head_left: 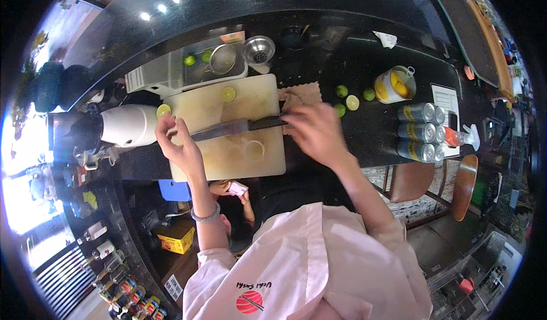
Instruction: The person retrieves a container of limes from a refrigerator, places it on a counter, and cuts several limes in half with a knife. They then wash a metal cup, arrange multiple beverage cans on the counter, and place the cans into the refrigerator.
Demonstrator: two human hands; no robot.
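Observation:
A knife with a black handle (267, 122) lies flat across a pale cutting board (269, 157), its blade pointing left. My right hand (318, 134) is motion-blurred beside the handle's end, fingers apart; the knife itself looks sharp and still. At the board's left side, my left hand (181, 147) is raised with curled fingers. A cut lime half (163, 110) shows right by its fingertips; whether they hold it is unclear. Another lime half (228, 94) rests cut face up near the board's far edge. A clear round ring-like item (254, 150) sits on the near part.
Left of the board stands a white rounded appliance (128, 125). Beyond are a strainer (222, 59), metal bowl (259, 50) and plastic bin (160, 74). Rightward: a cloth (301, 93), limes (341, 91), an opened tin (395, 85), cans (416, 132). Below the counter, a person holds a phone (238, 188).

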